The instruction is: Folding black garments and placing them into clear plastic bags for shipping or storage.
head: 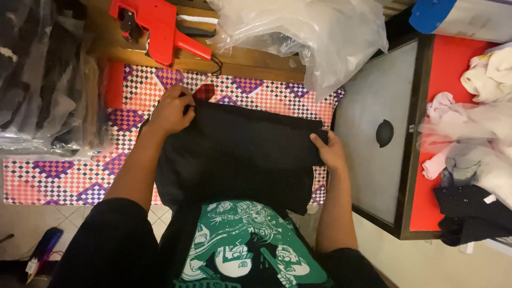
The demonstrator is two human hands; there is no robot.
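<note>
Black garment (240,160), one, gripped by two hands, left (172,111), right (329,151), one red tagging gun (157,26)

A table with a checkered cloth (69,176) carries a black garment (240,160), and behind the garment lie a red tool (154,26) and a clear plastic bag (309,37).

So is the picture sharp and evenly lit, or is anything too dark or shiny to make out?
Head view: mostly sharp and warmly lit. The black garment, held by the left hand and right hand, is so dark its folds barely show. The clear plastic bag catches pale glare, and the left edge sits in shadow.
</note>
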